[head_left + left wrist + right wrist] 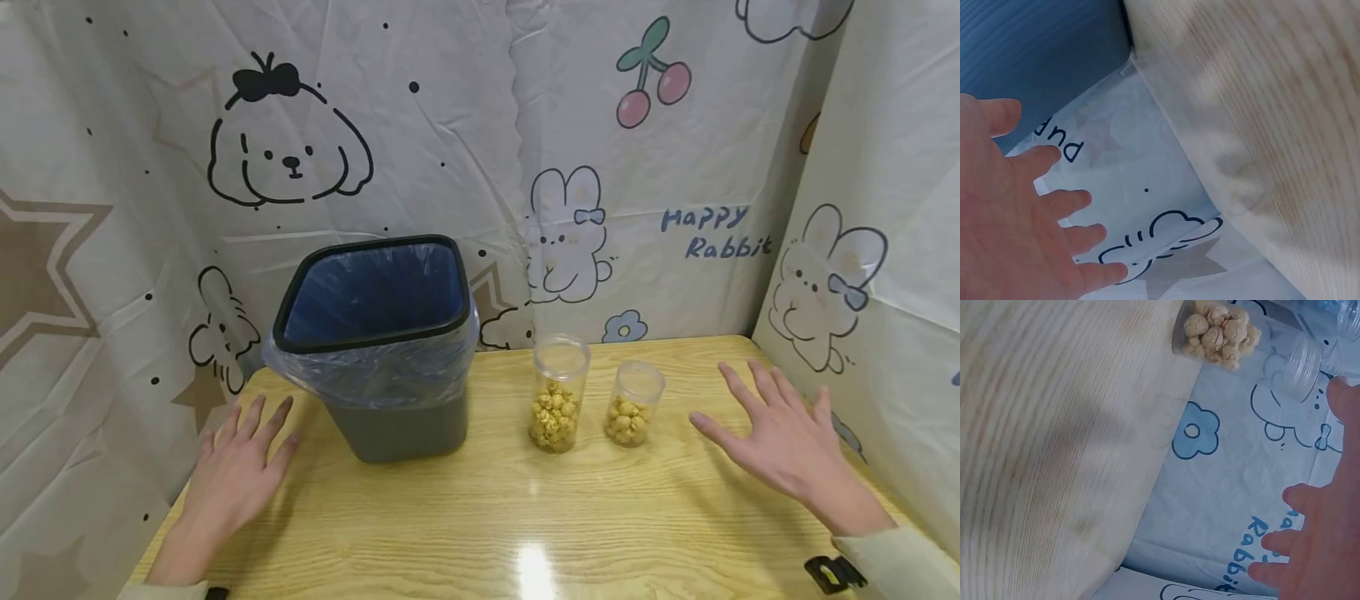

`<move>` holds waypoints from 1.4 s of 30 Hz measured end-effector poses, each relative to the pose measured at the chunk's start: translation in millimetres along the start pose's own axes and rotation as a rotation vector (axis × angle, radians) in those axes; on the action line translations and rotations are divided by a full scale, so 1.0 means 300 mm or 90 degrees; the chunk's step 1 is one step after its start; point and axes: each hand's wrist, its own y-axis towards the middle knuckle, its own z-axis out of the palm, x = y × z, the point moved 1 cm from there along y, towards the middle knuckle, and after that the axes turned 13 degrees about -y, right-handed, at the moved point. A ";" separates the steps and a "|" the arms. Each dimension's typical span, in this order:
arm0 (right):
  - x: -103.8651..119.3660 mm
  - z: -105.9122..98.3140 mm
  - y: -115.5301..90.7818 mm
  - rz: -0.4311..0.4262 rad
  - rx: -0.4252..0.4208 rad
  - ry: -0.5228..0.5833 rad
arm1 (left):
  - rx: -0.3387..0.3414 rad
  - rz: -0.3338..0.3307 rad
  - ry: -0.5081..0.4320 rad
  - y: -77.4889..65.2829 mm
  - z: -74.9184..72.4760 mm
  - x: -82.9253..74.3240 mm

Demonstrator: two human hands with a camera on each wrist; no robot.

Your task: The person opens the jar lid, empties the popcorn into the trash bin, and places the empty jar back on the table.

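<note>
My left hand [238,471] hovers with spread fingers at the table's left side, left of a grey trash can [405,429] lined with a clear plastic bag [375,375]. On the right, my right hand [787,437] is held out the same way, fingers spread and holding nothing. Nearest to it stands a short clear jar [637,383] partly filled with caramel-coloured popcorn [628,422]. A taller clear jar [562,358], with popcorn [555,418] in its lower half, stands between the short jar and the trash can. Both jars are upright.
Everything stands on a light wood-grain table [420,525]. A white printed curtain [450,125] hangs close behind the table and along both sides. The trash can's black rim [375,340] rises well above the jars.
</note>
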 end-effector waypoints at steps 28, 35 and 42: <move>0.141 -0.083 -0.100 -0.058 -0.067 0.070 | 0.009 0.057 -0.009 -0.111 -0.002 -0.161; 0.185 -0.116 -0.109 -0.070 -0.075 0.082 | 0.027 0.065 -0.035 -0.138 0.019 -0.230; 0.231 -0.148 -0.100 -0.095 -0.113 0.079 | 0.040 0.105 -0.051 -0.156 0.070 -0.317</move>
